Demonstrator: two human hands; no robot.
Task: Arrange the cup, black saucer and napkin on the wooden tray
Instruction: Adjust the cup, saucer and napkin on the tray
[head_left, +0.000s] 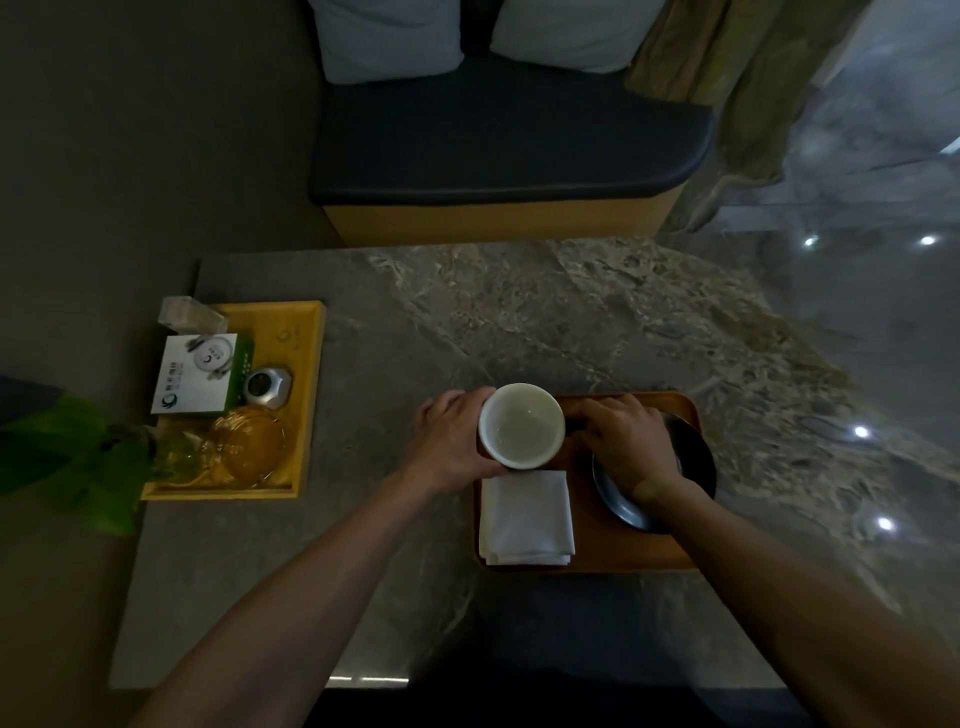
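Note:
A white cup (521, 425) is held upright above the far left corner of the dark wooden tray (613, 551). My left hand (457, 441) wraps its left side. My right hand (628, 441) has its fingers at the cup's right side, where a dark handle seems to be, and its palm lies over the black saucer (696, 467). The saucer sits on the right half of the tray, partly hidden by my wrist. A folded white napkin (527, 517) lies flat on the tray's left half, just below the cup.
The tray rests on a marble table (571, 312). At the table's left stands a yellow tray (301, 353) with a white box, a silver object, glassware and a small plant. Behind the table is a dark cushioned bench (509, 140) with pillows.

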